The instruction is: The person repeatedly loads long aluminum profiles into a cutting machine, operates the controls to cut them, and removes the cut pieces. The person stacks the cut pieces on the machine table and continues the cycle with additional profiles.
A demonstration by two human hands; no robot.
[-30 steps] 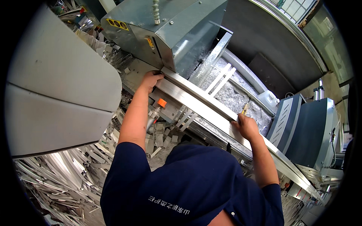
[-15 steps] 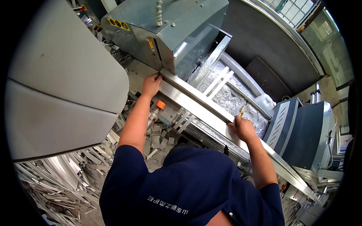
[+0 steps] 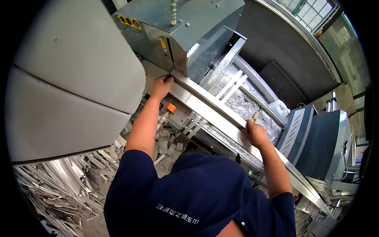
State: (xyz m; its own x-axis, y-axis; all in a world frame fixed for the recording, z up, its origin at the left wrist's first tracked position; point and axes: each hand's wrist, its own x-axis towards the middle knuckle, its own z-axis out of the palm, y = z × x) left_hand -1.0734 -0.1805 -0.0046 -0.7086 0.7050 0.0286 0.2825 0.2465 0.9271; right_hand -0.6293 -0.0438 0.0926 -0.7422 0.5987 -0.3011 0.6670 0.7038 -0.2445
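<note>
Two long silver metal profiles (image 3: 199, 103) lie side by side, running from the grey-green machine housing (image 3: 179, 47) at upper left down to the lower right. My left hand (image 3: 162, 86) grips the profiles' left end, fingers curled over it beside the housing. Further along, my right hand (image 3: 256, 135) is closed over the profiles, its thumb on the near side. A small yellow-handled tool (image 3: 255, 117) shows just beyond the right fingers; whether they touch it I cannot tell.
A large grey casing (image 3: 75, 79) fills the left side. Metal offcuts (image 3: 59, 185) pile up below it. An orange-knobbed fitting (image 3: 170, 108) sits by my left forearm. Silvery shavings (image 3: 241, 98) cover the machine bed, with a white plastic jug (image 3: 278, 108) and a second machine head (image 3: 319, 138) at right.
The whole view has shifted slightly, with the machine now a little further right in the picture. Both hands keep their places on the profiles.
</note>
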